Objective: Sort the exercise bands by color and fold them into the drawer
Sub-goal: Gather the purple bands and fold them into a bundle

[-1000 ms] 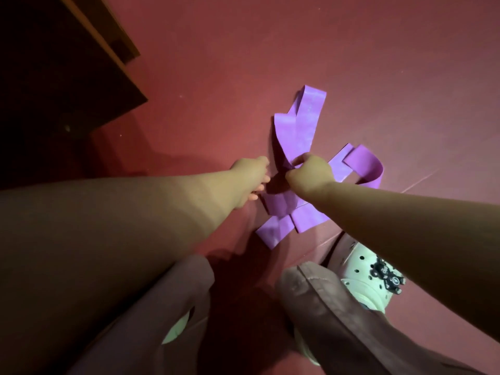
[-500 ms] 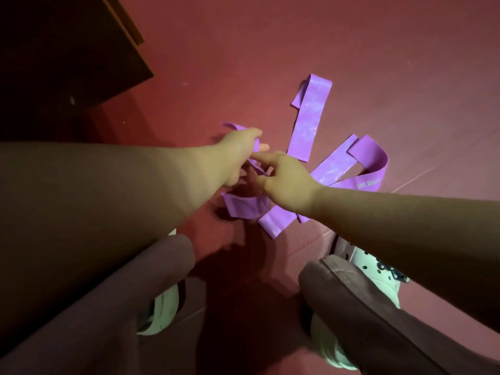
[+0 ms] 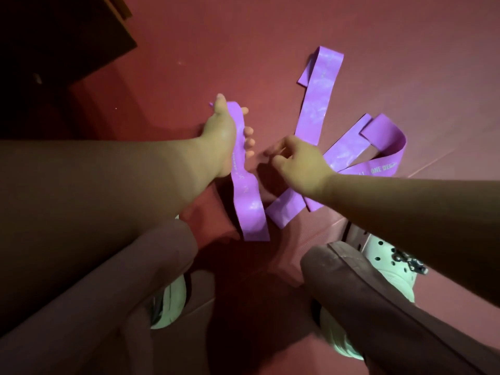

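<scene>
One purple rubber exercise band [image 3: 249,201] had been freed for folding, gripped by the left hand [image 3: 219,133]; the right hand [image 3: 297,161] was loosely curled, empty.

A held band [image 3: 250,201], pale purple with faint print, hung as a flat, slightly wavy strip from the grip of the left hand [image 3: 220,136]. To its right, three more purple bands lay overlapping on the red floor [image 3: 270,36]. These were a straight band [image 3: 322,96], a diagonal band [image 3: 282,211] and a looped band [image 3: 387,131] with white lettering, curled up on edge.
</scene>
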`<state>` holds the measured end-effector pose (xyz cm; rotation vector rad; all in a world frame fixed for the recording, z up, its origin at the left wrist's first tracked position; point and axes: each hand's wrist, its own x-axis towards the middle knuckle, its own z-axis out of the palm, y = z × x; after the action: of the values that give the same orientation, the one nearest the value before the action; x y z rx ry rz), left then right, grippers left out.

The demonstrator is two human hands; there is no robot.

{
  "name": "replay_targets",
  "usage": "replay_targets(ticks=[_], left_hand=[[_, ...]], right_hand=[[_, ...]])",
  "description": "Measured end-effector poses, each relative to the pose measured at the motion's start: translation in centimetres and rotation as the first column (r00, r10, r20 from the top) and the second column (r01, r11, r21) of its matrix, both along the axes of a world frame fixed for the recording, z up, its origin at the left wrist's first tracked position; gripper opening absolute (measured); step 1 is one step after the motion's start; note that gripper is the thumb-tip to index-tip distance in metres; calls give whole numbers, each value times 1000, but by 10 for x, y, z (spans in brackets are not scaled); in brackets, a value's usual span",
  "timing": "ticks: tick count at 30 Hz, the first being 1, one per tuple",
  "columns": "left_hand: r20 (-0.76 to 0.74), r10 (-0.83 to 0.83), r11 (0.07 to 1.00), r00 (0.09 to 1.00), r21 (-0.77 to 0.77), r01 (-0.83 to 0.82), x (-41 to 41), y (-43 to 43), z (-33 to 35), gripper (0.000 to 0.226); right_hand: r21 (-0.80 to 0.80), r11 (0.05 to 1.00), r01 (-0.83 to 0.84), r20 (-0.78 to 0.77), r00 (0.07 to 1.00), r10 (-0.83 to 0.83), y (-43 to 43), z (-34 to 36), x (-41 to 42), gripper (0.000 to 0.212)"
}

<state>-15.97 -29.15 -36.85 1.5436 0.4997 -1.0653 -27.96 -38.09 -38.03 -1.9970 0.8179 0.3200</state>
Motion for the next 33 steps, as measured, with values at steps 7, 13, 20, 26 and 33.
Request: replay_targets(ticks=[7,13,20,26,33], left_hand=[[-12,-51,998,999,27,51,-6,7,-2,62],[-20,-70,998,997,6,70,-9,3,-2,67],[-33,-80,995,996,-69,78,-11,0,1,58],[-30,-27,996,999,-83,25,-8,2,3,49],[-22,-42,995,999,-90,40,-7,4,5,49]], right_hand=[[-358,915,-187,-200,972,120,-53,-9,13,52],[-396,876,-275,-317,936,150,-64,-19,17,44],[-404,854,-327,-351,918,185,-73,-17,21,38],[-436,830,-349,-348,915,202,-74,-16,21,33],[-432,865,-254,-297,946,129,-70,-9,18,38]])
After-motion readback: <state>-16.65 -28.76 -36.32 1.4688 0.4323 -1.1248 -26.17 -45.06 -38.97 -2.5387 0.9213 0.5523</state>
